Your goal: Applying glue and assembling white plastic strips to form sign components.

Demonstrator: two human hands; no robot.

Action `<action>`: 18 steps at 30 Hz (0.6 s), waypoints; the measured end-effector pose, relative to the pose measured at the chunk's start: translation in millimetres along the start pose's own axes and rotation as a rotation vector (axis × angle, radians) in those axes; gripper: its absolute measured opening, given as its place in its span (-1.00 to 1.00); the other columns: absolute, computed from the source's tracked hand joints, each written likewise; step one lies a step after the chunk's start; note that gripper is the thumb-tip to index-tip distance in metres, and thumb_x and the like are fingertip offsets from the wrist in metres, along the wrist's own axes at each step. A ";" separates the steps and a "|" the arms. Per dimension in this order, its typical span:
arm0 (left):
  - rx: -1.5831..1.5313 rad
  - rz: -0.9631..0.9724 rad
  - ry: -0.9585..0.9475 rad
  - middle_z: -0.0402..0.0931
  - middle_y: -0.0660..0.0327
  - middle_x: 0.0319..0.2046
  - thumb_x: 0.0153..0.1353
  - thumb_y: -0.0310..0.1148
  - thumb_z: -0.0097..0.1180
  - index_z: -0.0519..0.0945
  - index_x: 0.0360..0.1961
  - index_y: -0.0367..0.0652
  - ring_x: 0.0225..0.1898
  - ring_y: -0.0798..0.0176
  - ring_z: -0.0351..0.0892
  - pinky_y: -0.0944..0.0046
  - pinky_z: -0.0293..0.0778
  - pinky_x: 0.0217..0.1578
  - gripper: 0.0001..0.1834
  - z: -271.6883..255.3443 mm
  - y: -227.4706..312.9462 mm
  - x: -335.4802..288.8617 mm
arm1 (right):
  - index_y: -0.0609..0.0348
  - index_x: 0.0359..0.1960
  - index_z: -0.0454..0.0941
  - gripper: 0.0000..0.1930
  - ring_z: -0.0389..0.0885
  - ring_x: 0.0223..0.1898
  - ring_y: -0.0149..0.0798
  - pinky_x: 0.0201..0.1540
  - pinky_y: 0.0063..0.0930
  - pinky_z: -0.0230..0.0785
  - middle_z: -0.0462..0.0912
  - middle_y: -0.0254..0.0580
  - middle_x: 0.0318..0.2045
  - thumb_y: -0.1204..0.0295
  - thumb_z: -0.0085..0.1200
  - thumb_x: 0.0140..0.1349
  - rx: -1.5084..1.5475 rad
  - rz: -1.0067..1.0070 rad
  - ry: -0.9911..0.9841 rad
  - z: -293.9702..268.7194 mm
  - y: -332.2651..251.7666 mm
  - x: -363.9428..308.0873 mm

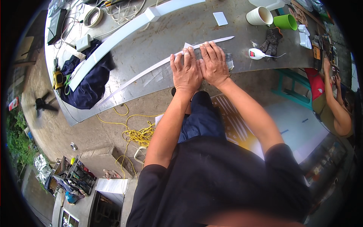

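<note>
A long, thin white strip (pixel 145 70) lies slantwise across the grey metal table, near its front edge. My left hand (pixel 187 72) rests on it with the fingers stretched forward and the fingertips pressing down. Beside it, my right hand (pixel 214 62) lies over the strip too, fingers extended; the two thumbs meet between the hands. A small white pointed piece (pixel 188 45) shows just beyond my left fingertips. The part of the strip under both hands is hidden. A clear-looking small patch (pixel 229 61) lies right of my right hand.
A wide, curved white strip (pixel 109 41) spans the left over dark cloth (pixel 92 85). Right lie a white bottle with thin nozzle (pixel 257 54), dark glove (pixel 270 42), white cup (pixel 259 16) and green cup (pixel 286 22). Another person (pixel 334 102) sits far right. Yellow cord (pixel 138 137) tangles below.
</note>
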State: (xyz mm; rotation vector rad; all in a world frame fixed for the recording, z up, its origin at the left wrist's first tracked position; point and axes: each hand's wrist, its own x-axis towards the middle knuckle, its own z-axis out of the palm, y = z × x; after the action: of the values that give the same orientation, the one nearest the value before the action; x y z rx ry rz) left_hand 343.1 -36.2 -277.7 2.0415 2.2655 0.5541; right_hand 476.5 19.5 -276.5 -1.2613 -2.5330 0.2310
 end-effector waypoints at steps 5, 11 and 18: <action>0.000 0.002 -0.001 0.39 0.07 0.28 0.36 -0.16 0.05 0.45 0.37 -0.29 0.28 -0.05 0.26 -0.25 0.04 0.45 -0.38 -0.5 -0.1 -0.2 | 0.26 0.40 0.42 -0.41 0.22 0.49 0.11 0.52 0.07 0.04 0.39 0.07 0.39 0.29 0.05 0.35 0.016 0.002 -0.002 0.8 0.1 -0.5; 0.000 0.002 -0.010 0.38 0.07 0.29 0.37 -0.17 0.05 0.45 0.37 -0.29 0.29 -0.06 0.25 -0.25 0.04 0.45 -0.38 -1.1 0.0 0.5 | 0.25 0.40 0.41 -0.40 0.22 0.49 0.11 0.52 0.07 0.03 0.39 0.06 0.39 0.29 0.05 0.35 0.016 0.005 -0.001 1.5 0.5 -0.7; -0.012 -0.003 -0.009 0.37 0.06 0.30 0.37 -0.16 0.05 0.44 0.38 -0.29 0.29 -0.07 0.25 -0.25 0.04 0.46 -0.37 -0.3 0.1 0.5 | 0.25 0.41 0.41 -0.40 0.23 0.49 0.11 0.52 0.07 0.03 0.39 0.06 0.39 0.28 0.05 0.35 0.015 0.006 0.003 1.3 0.3 -0.7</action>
State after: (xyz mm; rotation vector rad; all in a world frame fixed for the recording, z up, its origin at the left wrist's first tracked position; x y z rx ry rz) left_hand 343.0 -35.8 -277.3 2.0299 2.2545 0.5558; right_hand 476.7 19.1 -277.9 -1.2633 -2.5206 0.2490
